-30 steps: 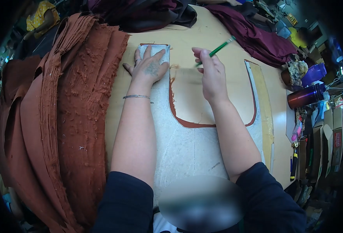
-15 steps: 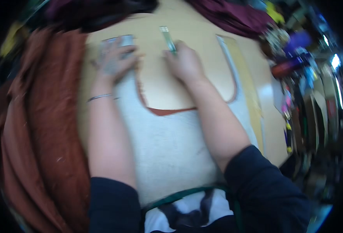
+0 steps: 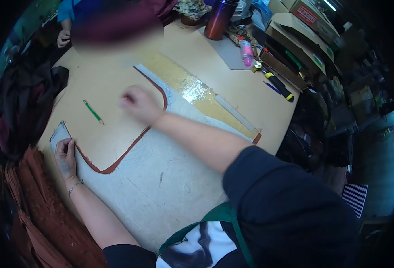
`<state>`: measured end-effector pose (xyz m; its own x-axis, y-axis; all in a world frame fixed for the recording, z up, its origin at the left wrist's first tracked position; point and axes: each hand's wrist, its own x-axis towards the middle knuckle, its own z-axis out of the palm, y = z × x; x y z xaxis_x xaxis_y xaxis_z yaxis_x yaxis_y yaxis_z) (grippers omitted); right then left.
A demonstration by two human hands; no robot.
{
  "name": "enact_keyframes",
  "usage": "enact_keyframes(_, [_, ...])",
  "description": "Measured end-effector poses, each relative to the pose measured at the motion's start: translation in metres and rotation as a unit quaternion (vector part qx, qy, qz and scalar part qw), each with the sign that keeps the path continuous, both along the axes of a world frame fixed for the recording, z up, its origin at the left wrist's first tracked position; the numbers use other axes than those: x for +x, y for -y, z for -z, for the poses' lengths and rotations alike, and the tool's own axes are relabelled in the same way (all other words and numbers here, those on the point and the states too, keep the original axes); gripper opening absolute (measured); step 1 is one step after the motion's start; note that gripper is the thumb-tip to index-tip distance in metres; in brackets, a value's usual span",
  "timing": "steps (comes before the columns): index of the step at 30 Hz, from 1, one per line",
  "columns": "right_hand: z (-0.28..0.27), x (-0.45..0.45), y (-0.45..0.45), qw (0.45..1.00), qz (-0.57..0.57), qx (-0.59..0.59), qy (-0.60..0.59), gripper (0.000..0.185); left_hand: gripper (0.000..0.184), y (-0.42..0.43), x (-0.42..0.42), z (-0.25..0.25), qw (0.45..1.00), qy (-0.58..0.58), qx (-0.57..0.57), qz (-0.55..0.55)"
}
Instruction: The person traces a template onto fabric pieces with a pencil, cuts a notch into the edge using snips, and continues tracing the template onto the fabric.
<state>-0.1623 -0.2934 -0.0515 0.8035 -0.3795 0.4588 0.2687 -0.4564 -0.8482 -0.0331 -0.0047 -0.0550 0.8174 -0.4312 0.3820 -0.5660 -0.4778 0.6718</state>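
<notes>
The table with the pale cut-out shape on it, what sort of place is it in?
Probably a sewing or garment-cutting workshop: a pale pattern piece lies over rust-coloured fabric, a green pencil lies within its cut-out, and a heap of frayed cloth sits alongside.

The left hand (image 3: 66, 158) lies low with fingers bent; the blurred right hand (image 3: 136, 103) hovers, fingers curled, forearm (image 3: 201, 142) slanting.
</notes>
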Motion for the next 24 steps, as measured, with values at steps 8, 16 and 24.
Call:
enact_keyframes(8, [-0.026, -0.284, 0.259, 0.757, 0.471, -0.396, -0.220, 0.021, 0.007, -0.007, 0.012, 0.008, 0.992, -0.105, -0.076, 0.014])
enact_keyframes(16, [-0.031, -0.324, 0.300, 0.740, 0.500, -0.306, -0.331, 0.022, 0.014, -0.008, 0.011, 0.003, 0.994, -0.096, -0.057, -0.011])
enact_keyframes(24, [-0.035, -0.319, 0.364, 0.740, 0.411, -0.238, -0.477, 0.032, 0.018, -0.006, 0.007, -0.004, 0.995, -0.097, -0.021, -0.031])
